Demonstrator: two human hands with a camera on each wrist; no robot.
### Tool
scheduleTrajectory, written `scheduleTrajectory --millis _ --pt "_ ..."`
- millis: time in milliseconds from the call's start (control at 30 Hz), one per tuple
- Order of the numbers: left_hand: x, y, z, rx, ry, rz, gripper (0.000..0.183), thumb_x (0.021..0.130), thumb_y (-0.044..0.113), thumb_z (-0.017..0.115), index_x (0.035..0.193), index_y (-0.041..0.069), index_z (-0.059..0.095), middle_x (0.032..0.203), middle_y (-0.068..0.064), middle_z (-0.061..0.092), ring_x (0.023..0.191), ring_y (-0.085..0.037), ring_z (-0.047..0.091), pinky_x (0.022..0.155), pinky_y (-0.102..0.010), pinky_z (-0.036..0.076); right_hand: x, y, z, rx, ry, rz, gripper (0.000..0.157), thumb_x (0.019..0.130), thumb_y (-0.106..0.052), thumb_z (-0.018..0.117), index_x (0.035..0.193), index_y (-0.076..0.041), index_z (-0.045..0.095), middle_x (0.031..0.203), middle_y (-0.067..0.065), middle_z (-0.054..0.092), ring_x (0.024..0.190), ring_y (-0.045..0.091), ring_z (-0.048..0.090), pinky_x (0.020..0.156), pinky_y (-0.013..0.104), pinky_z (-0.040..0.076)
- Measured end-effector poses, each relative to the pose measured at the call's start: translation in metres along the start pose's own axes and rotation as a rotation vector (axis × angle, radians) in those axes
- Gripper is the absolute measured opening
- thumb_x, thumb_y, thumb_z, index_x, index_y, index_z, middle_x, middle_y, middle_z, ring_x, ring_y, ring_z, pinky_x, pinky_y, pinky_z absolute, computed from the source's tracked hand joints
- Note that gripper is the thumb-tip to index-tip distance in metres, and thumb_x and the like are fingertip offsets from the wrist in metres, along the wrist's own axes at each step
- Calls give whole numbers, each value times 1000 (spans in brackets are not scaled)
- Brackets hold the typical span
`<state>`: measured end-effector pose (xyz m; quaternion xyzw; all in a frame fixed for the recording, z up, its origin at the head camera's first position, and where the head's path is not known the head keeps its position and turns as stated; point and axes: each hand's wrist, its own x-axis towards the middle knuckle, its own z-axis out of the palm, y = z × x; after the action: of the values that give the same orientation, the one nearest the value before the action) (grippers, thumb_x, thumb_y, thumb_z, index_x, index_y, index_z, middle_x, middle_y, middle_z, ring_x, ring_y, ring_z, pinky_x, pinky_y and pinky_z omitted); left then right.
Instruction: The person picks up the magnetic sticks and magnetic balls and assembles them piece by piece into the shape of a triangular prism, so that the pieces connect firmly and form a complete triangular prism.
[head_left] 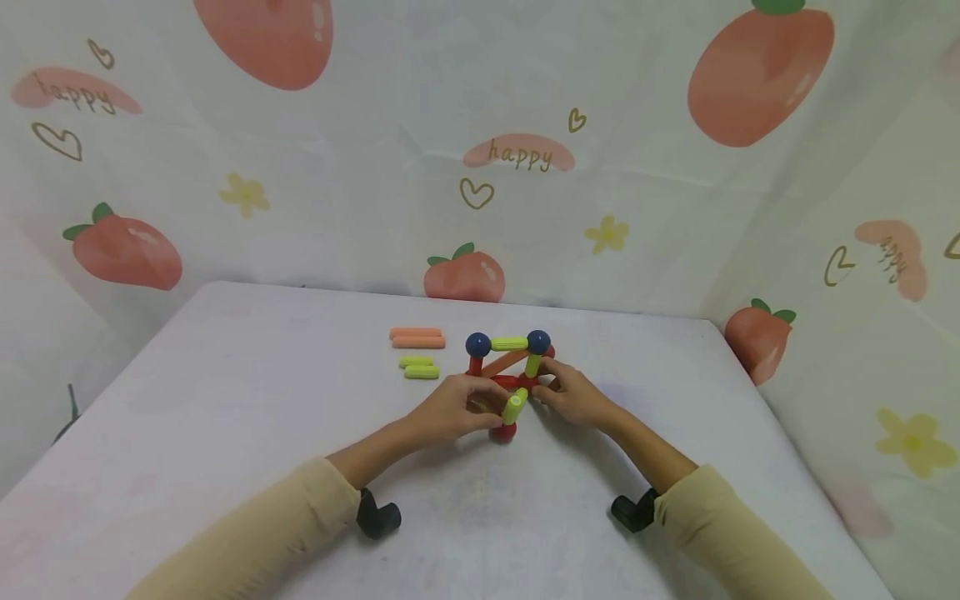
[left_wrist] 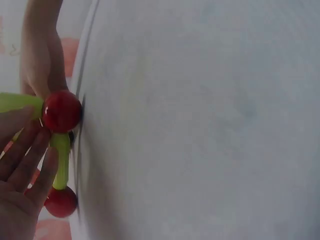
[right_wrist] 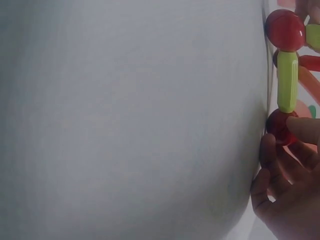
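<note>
A frame of rods and balls stands between my hands. My left hand [head_left: 450, 408] pinches an upright yellow-green rod [head_left: 513, 410] on the front red ball [left_wrist: 62, 111]. Another yellow-green rod [right_wrist: 287, 81] runs low from that ball to a second red ball [right_wrist: 282, 127], which my right hand [head_left: 576, 395] pinches between thumb and fingers. Two blue balls [head_left: 478, 344] sit on uprights, one red and one yellow-green, with a yellow-green rod [head_left: 510, 343] joining them. Behind and below are an orange rod [head_left: 506, 361] and a red rod [head_left: 505, 382]. My left hand partly hides the frame's left side.
Two orange rods [head_left: 418, 342] lie side by side left of the frame. In front of them lie two short yellow-green rods [head_left: 422, 372]. A white cloth covers the table [head_left: 225, 383], and a fruit-printed curtain [head_left: 375, 183] hangs behind it.
</note>
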<state>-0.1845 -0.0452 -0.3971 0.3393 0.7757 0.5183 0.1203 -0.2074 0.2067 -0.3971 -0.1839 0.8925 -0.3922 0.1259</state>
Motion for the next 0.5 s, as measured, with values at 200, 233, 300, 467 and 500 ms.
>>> scheduleTrajectory --millis 200,233,300,467,500 --pt "-8 -9 -11 58 97 -41 26 87 6 76 112 3 69 101 -3 72 95 -15 68 85 -28 56 0 0 -1 0 -4 -5 38 100 -12 58 137 -3 51 130 13 60 98 23 59 85 34 53" --pt "-8 -10 -12 66 127 -62 24 87 5 76 110 4 70 100 -2 72 95 -15 68 85 -29 57 0 0 -1 -1 -3 -5 37 100 -11 57 136 -3 51 130 13 60 98 23 59 85 34 53" --pt "-8 -13 -15 88 202 -99 20 86 4 76 104 5 69 96 -2 71 93 -16 68 85 -30 57 0 0 -1 -2 0 -10 35 100 -11 57 134 -3 53 129 13 60 99 23 60 85 34 52" --pt "-1 -17 -18 117 328 -179 29 81 1 79 101 5 59 94 -5 65 91 -19 67 84 -31 57 0 1 0 -4 6 -26 30 100 -9 57 129 -4 55 127 13 61 100 23 60 86 35 52" --pt "1 -17 -19 119 333 -195 32 81 1 80 104 5 58 97 -6 65 91 -19 67 84 -32 57 0 1 0 0 3 -26 30 100 -9 57 129 -4 55 127 13 61 100 23 59 86 35 51"
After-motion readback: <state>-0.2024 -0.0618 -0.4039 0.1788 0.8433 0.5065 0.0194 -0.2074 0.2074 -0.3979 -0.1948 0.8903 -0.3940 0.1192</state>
